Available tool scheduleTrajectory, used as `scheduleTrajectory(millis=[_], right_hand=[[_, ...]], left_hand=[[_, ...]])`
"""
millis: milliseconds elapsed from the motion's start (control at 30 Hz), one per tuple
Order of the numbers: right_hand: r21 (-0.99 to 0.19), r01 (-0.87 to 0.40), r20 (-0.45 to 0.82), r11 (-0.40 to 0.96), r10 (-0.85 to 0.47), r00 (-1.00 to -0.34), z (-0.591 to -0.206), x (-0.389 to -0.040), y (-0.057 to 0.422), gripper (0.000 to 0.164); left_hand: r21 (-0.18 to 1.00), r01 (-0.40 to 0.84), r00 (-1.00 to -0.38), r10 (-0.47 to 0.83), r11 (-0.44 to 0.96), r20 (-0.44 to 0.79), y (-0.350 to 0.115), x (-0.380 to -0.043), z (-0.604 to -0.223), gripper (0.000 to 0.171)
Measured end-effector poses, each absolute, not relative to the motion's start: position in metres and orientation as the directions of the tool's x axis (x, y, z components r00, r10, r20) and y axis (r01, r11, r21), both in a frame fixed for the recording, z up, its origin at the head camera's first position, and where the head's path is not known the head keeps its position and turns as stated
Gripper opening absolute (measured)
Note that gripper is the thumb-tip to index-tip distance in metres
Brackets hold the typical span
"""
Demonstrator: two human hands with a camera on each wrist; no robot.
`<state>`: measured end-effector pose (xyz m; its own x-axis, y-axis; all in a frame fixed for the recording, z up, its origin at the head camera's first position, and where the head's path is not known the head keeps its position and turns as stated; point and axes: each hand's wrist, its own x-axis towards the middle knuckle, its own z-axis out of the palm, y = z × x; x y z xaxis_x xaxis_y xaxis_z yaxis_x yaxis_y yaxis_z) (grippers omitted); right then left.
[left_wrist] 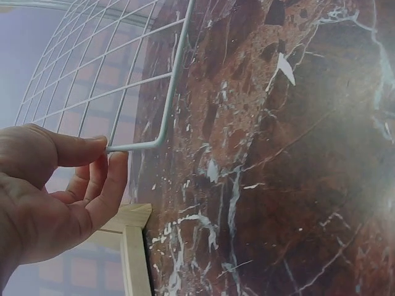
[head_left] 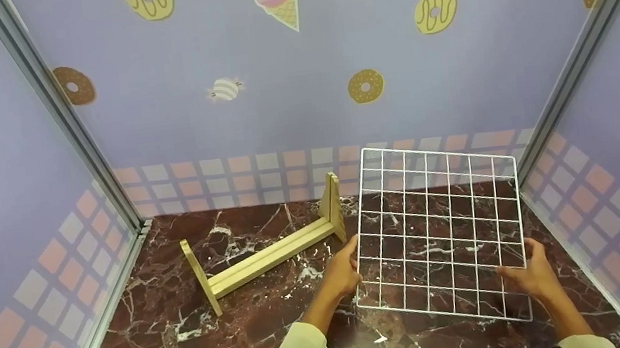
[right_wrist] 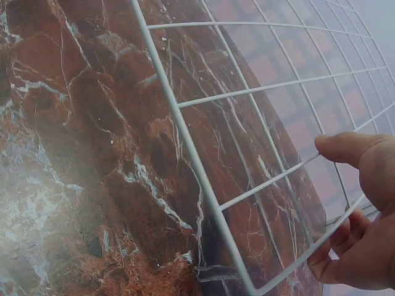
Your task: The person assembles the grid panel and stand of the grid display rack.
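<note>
Both hands hold a white wire grid panel (head_left: 428, 236) tilted up above the dark marbled surface. At its left edge, my left hand (head_left: 341, 270) pinches the rim wire between thumb and fingers, plainly seen in the left wrist view, where the left hand (left_wrist: 68, 179) grips near a corner. On the opposite edge my right hand (head_left: 535, 273) grips the rim, its thumb laid over the wires; the right wrist view shows the right hand (right_wrist: 364, 197) with fingers curled under the rim. A wooden frame (head_left: 273, 258), two end boards joined by a crossbar, stands left of the panel.
Purple walls (head_left: 257, 127) with sweets printed on them enclose the surface at the back and both sides. Metal posts (head_left: 66, 118) run up the corners. A small white scrap (head_left: 380, 340) lies on the marbled surface (head_left: 146, 336) near the front.
</note>
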<state>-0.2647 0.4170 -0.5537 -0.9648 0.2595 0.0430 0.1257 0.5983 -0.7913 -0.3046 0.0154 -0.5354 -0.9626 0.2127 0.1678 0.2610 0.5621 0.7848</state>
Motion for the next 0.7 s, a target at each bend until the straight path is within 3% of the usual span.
scheduleTrajectory(millis=[100,333,700], right_hand=[[-0.751,0.113,0.09,0.65,0.27,-0.959,-0.551,-0.266,0.416,0.095],[-0.778,0.082,0.155,0.623,0.316,-0.936,-0.544,-0.265,0.411,0.093],[-0.782,0.005,0.292,0.624,0.372,-0.881,-0.536,-0.266,0.401,0.088]], left_hand=[[0.775,0.274,-0.96,0.21,0.569,0.185,0.014,-0.306,-0.532,0.095],[0.769,0.281,-0.959,0.195,0.574,0.205,0.015,-0.307,-0.525,0.093],[0.732,0.173,-0.975,0.01,0.659,0.221,0.028,-0.302,-0.515,0.095]])
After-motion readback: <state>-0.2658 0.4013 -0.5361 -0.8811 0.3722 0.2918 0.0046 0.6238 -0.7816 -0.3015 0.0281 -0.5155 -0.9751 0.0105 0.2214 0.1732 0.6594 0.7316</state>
